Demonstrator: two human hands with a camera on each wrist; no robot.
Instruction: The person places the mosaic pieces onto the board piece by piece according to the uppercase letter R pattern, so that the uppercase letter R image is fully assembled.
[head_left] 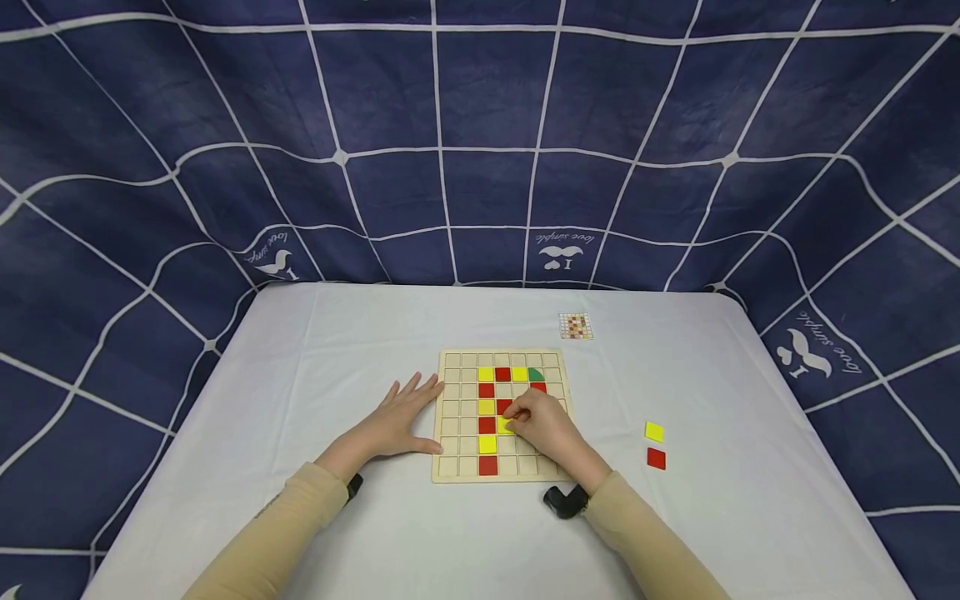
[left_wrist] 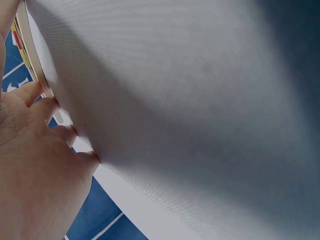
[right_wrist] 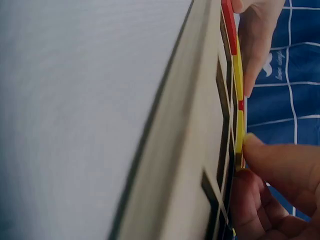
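Observation:
A wooden grid board (head_left: 456, 477) lies on the white table, with red and yellow square tiles in several of its cells. My left hand (head_left: 392, 423) rests with fingers spread at the board's left edge; the thumb and a fingertip touch the rim, and in the left wrist view its fingers (left_wrist: 64, 134) reach down to the cloth. Over the middle of the board, my right hand (head_left: 546, 427) has curled fingers and pinches a yellow tile (head_left: 505, 426) at its cell. In the right wrist view the thumb (right_wrist: 254, 141) lies against the yellow tile's edge. This hand hides the cells beneath it.
A green quarter-round piece (head_left: 535, 375) sits at the pattern's upper right. Right of the board lie a loose yellow tile (head_left: 654, 432) and a loose red tile (head_left: 656, 458). A small printed pattern card (head_left: 576, 326) lies behind the board. Blue checked cloth (head_left: 480, 192) hangs around the table.

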